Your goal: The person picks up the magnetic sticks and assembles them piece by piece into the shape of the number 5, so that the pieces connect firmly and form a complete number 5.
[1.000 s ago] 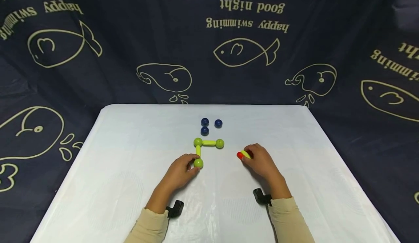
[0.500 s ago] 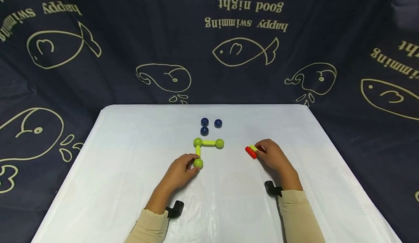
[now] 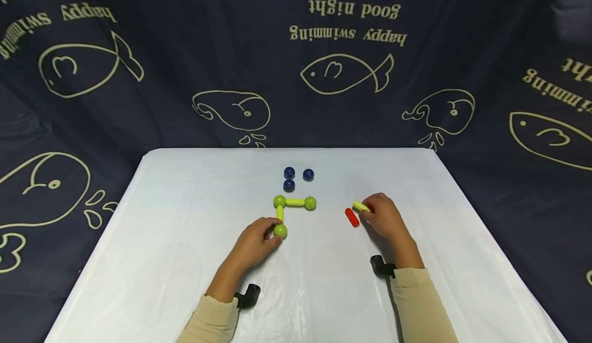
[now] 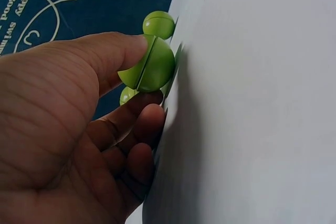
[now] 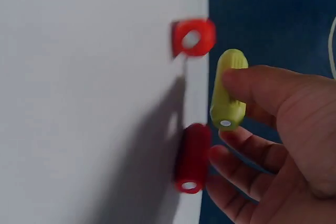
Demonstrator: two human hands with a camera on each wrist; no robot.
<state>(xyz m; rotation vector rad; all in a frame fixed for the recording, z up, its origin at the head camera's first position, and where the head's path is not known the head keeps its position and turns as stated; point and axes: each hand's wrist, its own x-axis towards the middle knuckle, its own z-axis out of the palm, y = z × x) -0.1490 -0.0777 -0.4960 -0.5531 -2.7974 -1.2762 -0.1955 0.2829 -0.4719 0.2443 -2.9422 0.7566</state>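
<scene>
My left hand [image 3: 256, 241] pinches a green ball [image 4: 155, 64] at the near end of an L-shaped piece made of green balls and yellow-green magnetic rods. The piece's corner ball [image 3: 279, 201] and right end ball [image 3: 310, 203] lie farther off on the table. My right hand [image 3: 383, 217] holds a loose yellow-green rod [image 5: 231, 90] between thumb and fingers. One red rod [image 3: 352, 217] lies on the table just left of this hand. Another red rod [image 5: 192, 158] sits by the lower fingertips in the right wrist view, mostly hidden by the hand in the head view.
Dark blue balls [image 3: 308, 174] lie in a small group behind the green piece. The white-covered table [image 3: 208, 178] ends at the back against a navy curtain [image 3: 296, 122] printed with fish and whales.
My right hand has moved right and slightly back. The red rod, earlier against the yellow-green rod, now lies apart from it on the table. My left hand has stayed on the green ball.
</scene>
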